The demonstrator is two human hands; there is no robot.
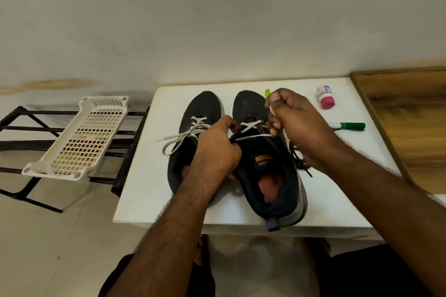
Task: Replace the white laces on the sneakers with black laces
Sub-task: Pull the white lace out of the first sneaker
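Item: 2 dark sneakers, side by side on a white table (149,190), toes far, heels near.

Left sneaker (193,113): white lace (178,138) still threaded, loose ends trailing left onto the table.

Right sneaker (268,176): the one in hand. Its long axis runs near to far, between the 2 hands. The remaining white lace (253,137) crosses the upper eyelets from left to right; a black lace (298,159) lies bunched just right of this shoe.

Left hand (217,149): fingers curled, pinching at the left eyelet edge of the right sneaker, where the white lace begins.

Right hand (292,113): fisted, raised above and right of the eyelets, gripping the white lace's free length. Judged the pulling hand; the lace should draw out rightward and upward.

Surface: also holds a green marker (351,126), a small pink-capped bottle (325,97) and a yellow-green object (268,92), far right.

Room: pale wall; white perforated basket (82,137) on a black rack (21,125) at left; wooden panel (410,123) at right.
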